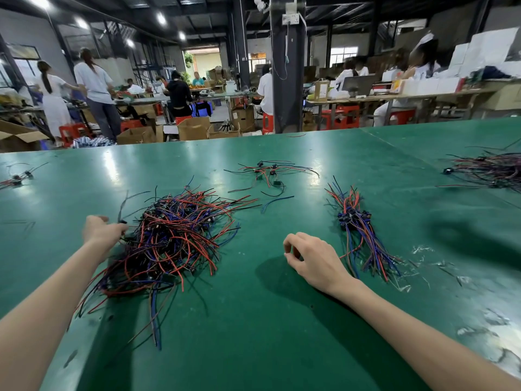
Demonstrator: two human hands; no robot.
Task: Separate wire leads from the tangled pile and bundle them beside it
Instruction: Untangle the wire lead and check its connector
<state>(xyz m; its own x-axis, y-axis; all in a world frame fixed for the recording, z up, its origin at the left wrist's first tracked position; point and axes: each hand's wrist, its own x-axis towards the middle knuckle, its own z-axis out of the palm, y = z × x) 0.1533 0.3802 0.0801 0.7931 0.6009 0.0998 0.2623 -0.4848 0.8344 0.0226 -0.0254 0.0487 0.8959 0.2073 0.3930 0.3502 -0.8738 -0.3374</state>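
A tangled pile of red, blue and black wire leads lies on the green table, left of centre. At the pile's left edge my left hand pinches one dark lead, whose loose end rises above my fingers. An aligned bundle of leads with black connectors lies to the right of the pile. Between pile and bundle my right hand hovers low over the table, its fingers curled with nothing in them.
A few loose leads lie farther back at the centre. Another heap of wires sits at the far right, and a small cluster at the far left. White scraps litter the table near the bundle. People work at benches behind.
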